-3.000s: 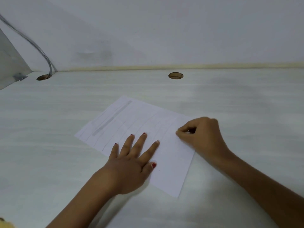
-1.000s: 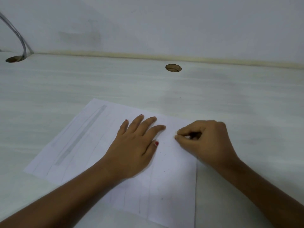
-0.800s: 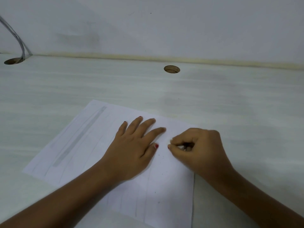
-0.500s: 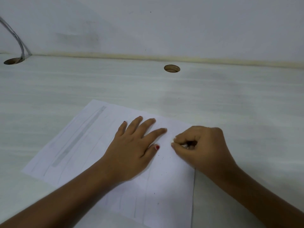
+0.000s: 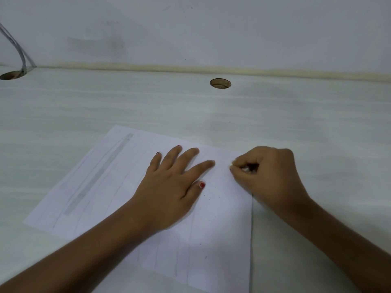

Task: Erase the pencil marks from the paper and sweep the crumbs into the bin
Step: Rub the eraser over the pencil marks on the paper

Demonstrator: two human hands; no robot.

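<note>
Paper [image 5: 222, 233] lies flat on the bench [image 5: 211, 111], its near right corner cut off by the frame. Pencil marks: one broad grey band [image 5: 99, 174] toward the left side, plus faint long lines [image 5: 191, 235] across the sheet. A few dark crumbs [image 5: 209, 198] sit on the paper between the hands.

Left hand [image 5: 171, 191] is flat mid-sheet, fingers straight and spread, pinning the paper. Right hand [image 5: 268, 176] is at the right edge, fingers curled tight and pinching a small pale sliver we take to be the eraser [image 5: 245, 170].

We judge erasing is under way, with most marks left. To do it well: short strokes away from the pinning hand, so the sheet can't buckle. Go light near the edge. Shift the left hand along with each patch. Leave crumbs on the paper for one sweep later.

Unclear: the eraser is nearly all hidden, so we can't tell whether it touches the paper. The lines are too faint to say which are already rubbed. No bin in view. Beyond: a hole [image 5: 220, 83] in the bench and a cable [image 5: 19, 51] at far left.
</note>
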